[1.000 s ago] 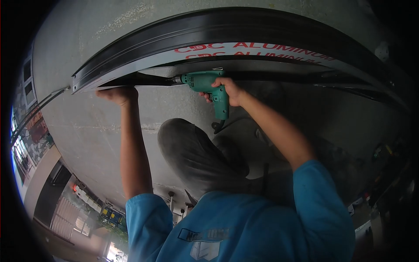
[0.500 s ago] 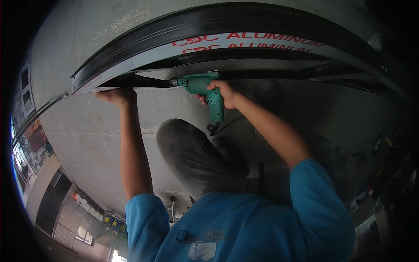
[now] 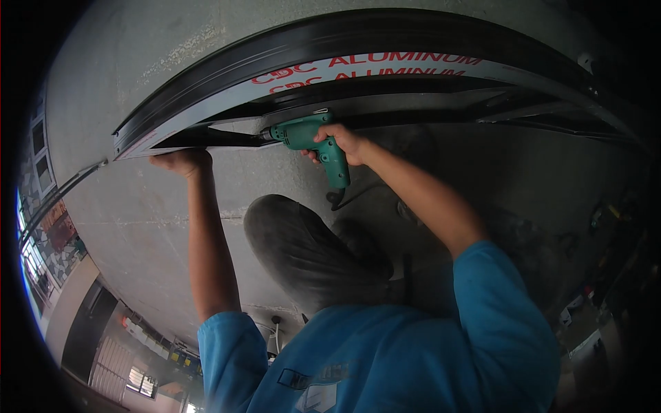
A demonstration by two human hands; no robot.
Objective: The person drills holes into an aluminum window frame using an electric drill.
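Observation:
My right hand (image 3: 341, 143) is wrapped round the grip of a green power drill (image 3: 335, 167). The drill lies nearly level, its chuck pointing left at the inner side of a black aluminum frame (image 3: 227, 69). Whether the bit touches the metal cannot be made out. At the frame's left end, my left hand (image 3: 182, 162) grips the lower edge, its fingers partly hidden by the frame. A white protective strip (image 3: 303, 76) with red "CDC ALUMINUM" lettering runs along the frame.
A grey concrete floor (image 3: 138, 199) lies around the frame, and my bent knee (image 3: 275, 224) is below the drill. The drill's cord (image 3: 358, 196) trails right. A thin dark bar (image 3: 65, 189) lies at left; cluttered items (image 3: 609, 213) sit in shadow at right.
The drill and my right hand have shifted slightly left in view, tilting a little. The frame sits slightly lower at its left part. Both hands keep their holds.

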